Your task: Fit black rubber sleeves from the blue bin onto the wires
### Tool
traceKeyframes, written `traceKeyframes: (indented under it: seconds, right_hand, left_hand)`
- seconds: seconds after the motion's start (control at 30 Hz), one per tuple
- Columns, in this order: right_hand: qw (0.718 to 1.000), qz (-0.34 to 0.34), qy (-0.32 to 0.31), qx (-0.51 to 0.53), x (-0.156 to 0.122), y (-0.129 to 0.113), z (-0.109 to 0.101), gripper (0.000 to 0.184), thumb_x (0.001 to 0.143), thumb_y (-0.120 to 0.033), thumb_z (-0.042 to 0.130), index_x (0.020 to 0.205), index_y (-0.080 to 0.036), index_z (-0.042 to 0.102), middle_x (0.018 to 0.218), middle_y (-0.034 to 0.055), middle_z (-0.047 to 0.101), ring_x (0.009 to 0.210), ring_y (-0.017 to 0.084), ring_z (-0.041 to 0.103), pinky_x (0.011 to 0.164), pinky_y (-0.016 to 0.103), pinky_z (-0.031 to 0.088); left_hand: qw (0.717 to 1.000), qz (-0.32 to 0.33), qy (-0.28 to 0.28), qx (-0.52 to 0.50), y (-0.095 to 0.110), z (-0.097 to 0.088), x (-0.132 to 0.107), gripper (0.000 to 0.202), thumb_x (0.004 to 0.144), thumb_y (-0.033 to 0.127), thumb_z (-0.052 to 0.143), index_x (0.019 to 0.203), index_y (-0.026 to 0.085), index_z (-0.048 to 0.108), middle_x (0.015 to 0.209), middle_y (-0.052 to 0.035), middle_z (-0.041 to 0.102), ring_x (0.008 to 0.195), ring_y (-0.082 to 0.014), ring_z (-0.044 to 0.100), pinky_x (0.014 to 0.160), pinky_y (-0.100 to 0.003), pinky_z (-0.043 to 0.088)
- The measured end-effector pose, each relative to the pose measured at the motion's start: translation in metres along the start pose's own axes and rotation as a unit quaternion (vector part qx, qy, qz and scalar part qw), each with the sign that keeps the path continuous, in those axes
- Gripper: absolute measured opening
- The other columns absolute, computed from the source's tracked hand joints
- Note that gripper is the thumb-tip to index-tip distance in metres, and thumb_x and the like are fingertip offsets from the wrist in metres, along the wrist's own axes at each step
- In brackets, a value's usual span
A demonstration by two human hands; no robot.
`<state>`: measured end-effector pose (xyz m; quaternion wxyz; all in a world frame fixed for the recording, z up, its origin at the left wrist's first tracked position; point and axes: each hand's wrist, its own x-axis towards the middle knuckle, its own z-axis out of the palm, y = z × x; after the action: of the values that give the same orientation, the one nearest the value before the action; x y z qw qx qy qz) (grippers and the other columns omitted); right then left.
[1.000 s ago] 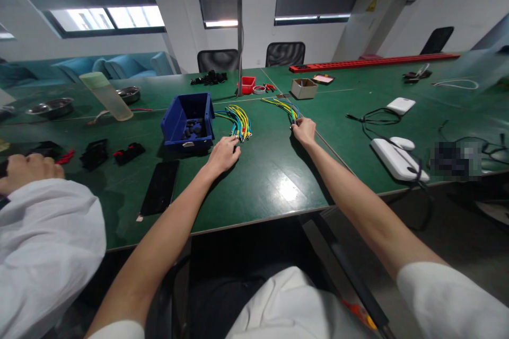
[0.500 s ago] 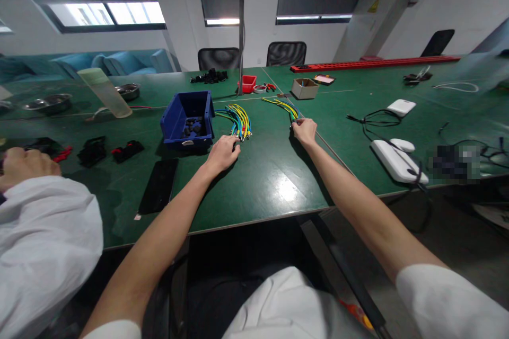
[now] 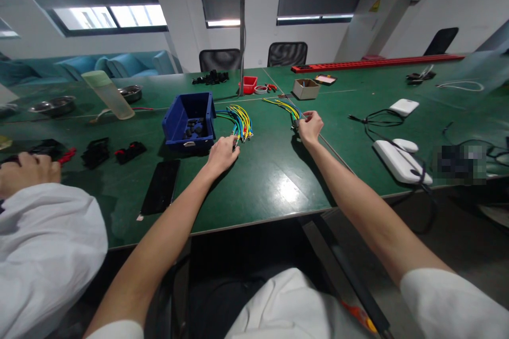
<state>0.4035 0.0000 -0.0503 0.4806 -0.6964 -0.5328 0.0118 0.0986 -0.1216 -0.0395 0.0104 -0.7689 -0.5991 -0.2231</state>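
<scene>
My left hand (image 3: 223, 154) rests on the table with its fingers bent together at the terminal ends of a wire bundle (image 3: 243, 119). Green, blue and yellow wires make up that bundle, and what lies between the fingertips is too small to make out. At a smaller bundle of yellow, green and blue wires (image 3: 287, 107), my right hand (image 3: 310, 127) has its fingers closed around the near end. Some metal ends poke out left of the right hand. Just left of the larger bundle stands a blue bin (image 3: 172, 128) with small black parts (image 3: 194, 128) inside.
A black phone (image 3: 160, 186) lies by my left forearm. Another person's hand (image 3: 29, 172) is at the far left near black and red parts (image 3: 131, 151). Farther back are a bottle (image 3: 109, 96), a red tray (image 3: 249, 85) and a cardboard box (image 3: 305, 90). White devices (image 3: 400, 161) with cables lie right.
My right hand has shifted slightly right, and more of the smaller bundle's metal ends show beside it. My left hand stays at the larger bundle. The view has moved a little.
</scene>
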Motion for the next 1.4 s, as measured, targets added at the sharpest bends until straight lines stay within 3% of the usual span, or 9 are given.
traceKeyframes:
  seconds: [0.2, 0.63, 1.03, 1.2, 1.4]
  right_hand:
    - [0.998, 0.007, 0.02, 0.051, -0.004, -0.008, -0.004, 0.032, 0.071, -0.014, 0.042, 0.098, -0.015, 0.058, 0.077, 0.0047, 0.057, 0.074, 0.018, 0.053, 0.08, 0.032, 0.042]
    - [0.965, 0.152, 0.076, 0.2, 0.001, -0.01, -0.006, 0.021, 0.065, -0.011, 0.046, 0.084, -0.016, 0.053, 0.066, -0.0021, 0.048, 0.063, 0.014, 0.047, 0.068, 0.028, 0.04]
    - [0.921, 0.226, 0.06, 0.31, 0.007, -0.011, -0.004, 0.012, 0.066, -0.015, 0.042, 0.076, -0.019, 0.048, 0.065, -0.0027, 0.044, 0.059, 0.013, 0.048, 0.055, 0.025, 0.043]
    - [0.919, 0.224, 0.039, 0.321, 0.004, -0.017, -0.008, 0.014, 0.067, -0.016, 0.044, 0.079, -0.019, 0.049, 0.065, -0.0033, 0.043, 0.055, 0.011, 0.046, 0.05, 0.023, 0.041]
    - [0.915, 0.26, 0.046, 0.305, 0.002, -0.021, -0.009, 0.019, 0.065, -0.013, 0.045, 0.083, -0.018, 0.048, 0.064, -0.0042, 0.042, 0.051, 0.01, 0.043, 0.046, 0.022, 0.039]
  left_hand:
    - [0.999, -0.026, -0.017, -0.016, -0.003, 0.004, 0.002, 0.041, 0.086, 0.03, 0.053, 0.126, 0.023, 0.048, 0.105, -0.007, 0.065, 0.102, -0.0233, 0.059, 0.084, -0.034, 0.048]
    - [0.998, -0.051, -0.015, -0.032, -0.003, 0.004, 0.004, 0.035, 0.083, 0.023, 0.05, 0.118, 0.022, 0.052, 0.102, -0.006, 0.067, 0.096, -0.0211, 0.061, 0.079, -0.03, 0.047]
    - [0.991, -0.08, 0.022, -0.108, -0.004, 0.006, 0.008, 0.026, 0.079, 0.023, 0.051, 0.104, 0.017, 0.055, 0.094, -0.0061, 0.064, 0.084, -0.0168, 0.061, 0.076, -0.027, 0.046]
    - [0.992, -0.106, 0.013, -0.065, -0.003, 0.003, 0.006, 0.025, 0.081, 0.031, 0.051, 0.103, 0.02, 0.055, 0.1, -0.0069, 0.065, 0.087, -0.0191, 0.062, 0.074, -0.028, 0.046]
    - [0.985, -0.167, -0.043, 0.024, 0.001, -0.004, 0.004, 0.032, 0.087, 0.04, 0.042, 0.112, 0.022, 0.054, 0.104, -0.011, 0.066, 0.095, -0.0255, 0.063, 0.079, -0.033, 0.045]
